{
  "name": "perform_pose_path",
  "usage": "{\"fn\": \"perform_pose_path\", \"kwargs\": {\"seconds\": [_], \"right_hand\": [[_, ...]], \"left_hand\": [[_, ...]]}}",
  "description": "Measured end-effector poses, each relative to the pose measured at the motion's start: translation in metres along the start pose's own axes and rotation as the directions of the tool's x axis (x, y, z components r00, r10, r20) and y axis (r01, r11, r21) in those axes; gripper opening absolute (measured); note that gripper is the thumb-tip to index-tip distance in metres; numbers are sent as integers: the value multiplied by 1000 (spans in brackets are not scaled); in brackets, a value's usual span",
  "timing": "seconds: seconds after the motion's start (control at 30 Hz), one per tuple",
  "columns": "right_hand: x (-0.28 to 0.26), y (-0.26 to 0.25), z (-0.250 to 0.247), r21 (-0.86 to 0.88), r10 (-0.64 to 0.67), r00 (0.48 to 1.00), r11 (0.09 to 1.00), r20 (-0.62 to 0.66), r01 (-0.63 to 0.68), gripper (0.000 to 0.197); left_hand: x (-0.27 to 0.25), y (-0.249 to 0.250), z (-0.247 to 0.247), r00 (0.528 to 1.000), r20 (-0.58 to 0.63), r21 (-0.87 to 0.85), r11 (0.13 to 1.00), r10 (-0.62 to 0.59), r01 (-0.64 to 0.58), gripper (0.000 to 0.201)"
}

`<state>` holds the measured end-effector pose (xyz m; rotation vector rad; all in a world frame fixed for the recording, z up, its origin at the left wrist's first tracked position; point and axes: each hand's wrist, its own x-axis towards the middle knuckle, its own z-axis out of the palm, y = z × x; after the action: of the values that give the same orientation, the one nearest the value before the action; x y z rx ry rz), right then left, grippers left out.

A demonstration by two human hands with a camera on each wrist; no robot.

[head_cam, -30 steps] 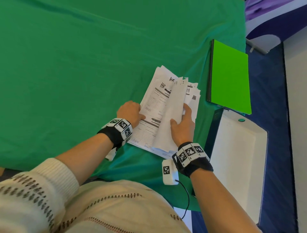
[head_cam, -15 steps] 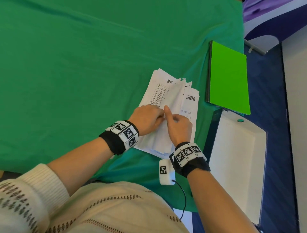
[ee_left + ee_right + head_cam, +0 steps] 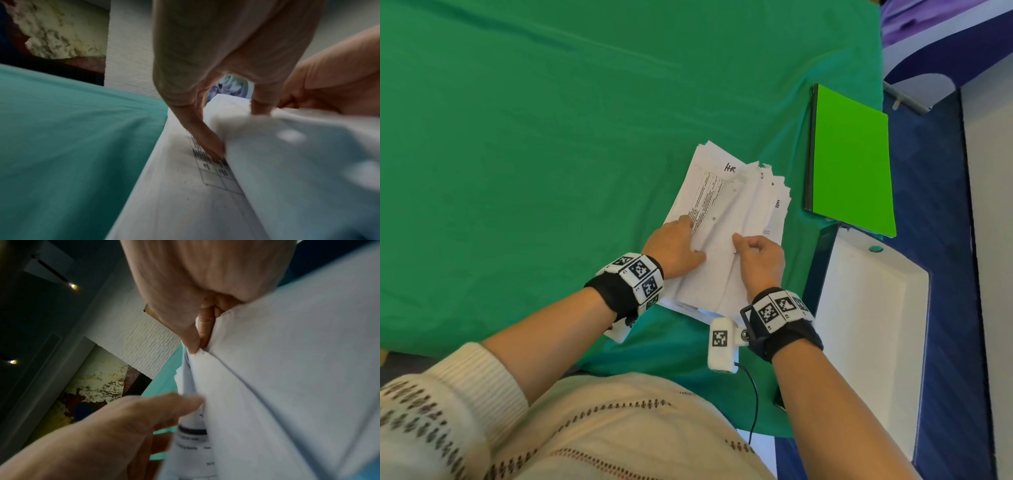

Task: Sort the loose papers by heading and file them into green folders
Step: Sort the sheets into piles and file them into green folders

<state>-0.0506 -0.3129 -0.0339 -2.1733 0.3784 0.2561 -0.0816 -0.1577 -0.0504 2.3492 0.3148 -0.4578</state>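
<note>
A fanned stack of loose papers [image 3: 736,205] lies on the green cloth, and its exposed left sheet is headed "HR". My left hand [image 3: 681,240] rests on that printed sheet with fairly straight fingers. In the left wrist view its fingertip [image 3: 213,151] presses on a printed table beside the edge of the raised sheets. My right hand [image 3: 753,250] pinches the edge of the blank-backed top sheets [image 3: 267,386] between thumb and forefinger [image 3: 195,344]. The bright green folders [image 3: 849,161] lie shut, to the right of the papers.
A green cloth [image 3: 551,154] covers the table, whose right edge runs just past the folders. A white tray-like box [image 3: 869,325] stands below the folders, off the table's right side. A small white camera unit [image 3: 720,342] hangs by my right wrist.
The top sheets now lie blank side up on the right part of the stack. My hands met mid-stack, then parted: the left slid back left, the right now pinches the sheet edge.
</note>
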Motion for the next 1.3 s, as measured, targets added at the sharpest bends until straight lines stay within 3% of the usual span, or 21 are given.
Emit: {"fn": "perform_pose_path", "kwargs": {"seconds": [0.07, 0.13, 0.2, 0.27, 0.33, 0.37, 0.43, 0.5, 0.57, 0.6, 0.67, 0.7, 0.77, 0.83, 0.9, 0.97, 1.03, 1.17, 1.23, 1.3], "right_hand": [[1, -2, -9, -22, 13, 999, 1000, -32, -14, 17], [1, -5, -20, -52, -11, 996, 999, -86, 6, 17], [1, -9, -30, -63, -47, 989, 997, -140, 38, 18], [-1, -14, -36, -42, -70, 984, 997, -163, 64, 13], [-3, -17, -36, -7, -93, 987, 996, -129, 93, 25], [-3, -18, -34, 8, -108, 992, 994, -72, 109, 37], [-5, -18, -25, 43, -106, 981, 994, 160, 100, 65], [-10, -19, -12, 31, -48, 886, 999, 462, 38, 82], [-16, -21, 0, 13, 17, 794, 999, 607, -31, 74], [-16, -20, 2, 31, 25, 793, 998, 608, -55, 66], [-16, -17, -3, 67, -28, 863, 998, 504, -6, 49], [-13, -13, -9, 54, -74, 911, 997, 405, 57, 45], [-6, 0, -31, 23, -140, 977, 990, 158, 138, 55], [-1, 6, -54, 112, -71, 997, 991, -1, 71, 84], [1, -1, -71, 330, -47, 998, 943, 49, 28, 92], [0, -15, -82, 507, -169, 975, 859, 146, 73, 70], [-10, -31, -85, 595, -266, 954, 793, 141, 134, 53], [-30, -47, -82, 582, -365, 930, 749, -36, 316, 41], [-33, -44, -76, 567, -360, 931, 756, -58, 328, 36], [-28, -29, -65, 502, -312, 950, 821, 0, 270, 30]], "left_hand": [[5, -5, -5, 996, -29, -96, 992, -82, 79, 18], [9, -15, -14, 983, -20, -219, 960, -182, 173, 36], [15, -28, -19, 967, 47, -387, 888, -250, 248, 42], [17, -35, -23, 958, 127, -499, 818, -259, 287, 39], [15, -35, -26, 955, 166, -567, 768, -248, 298, 44], [12, -32, -29, 957, 183, -606, 740, -226, 291, 48], [9, -19, -33, 955, 241, -669, 684, -172, 291, 61], [8, -3, -34, 948, 296, -679, 672, -120, 297, 82], [14, 10, -30, 954, 289, -604, 760, -72, 240, 85], [20, 13, -29, 968, 245, -521, 834, -56, 180, 67], [30, 15, -30, 991, 121, -357, 928, -64, 104, 29], [32, 15, -34, 993, 95, -353, 931, -63, 93, 23], [29, 15, -53, 993, 115, -528, 849, 26, 39, 22], [22, 16, -81, 982, 112, -688, 725, 153, -35, 27], [16, 20, -107, 967, 90, -734, 672, 238, -97, 35], [11, 27, -121, 949, 67, -752, 640, 309, -155, 42], [6, 35, -121, 936, -29, -769, 591, 350, -245, 38], [-3, 42, -102, 915, -241, -830, 419, 325, -368, 40], [-1, 39, -92, 920, -290, -843, 385, 263, -376, 34], [1, 31, -82, 944, -271, -862, 389, 188, -325, 47]]}}
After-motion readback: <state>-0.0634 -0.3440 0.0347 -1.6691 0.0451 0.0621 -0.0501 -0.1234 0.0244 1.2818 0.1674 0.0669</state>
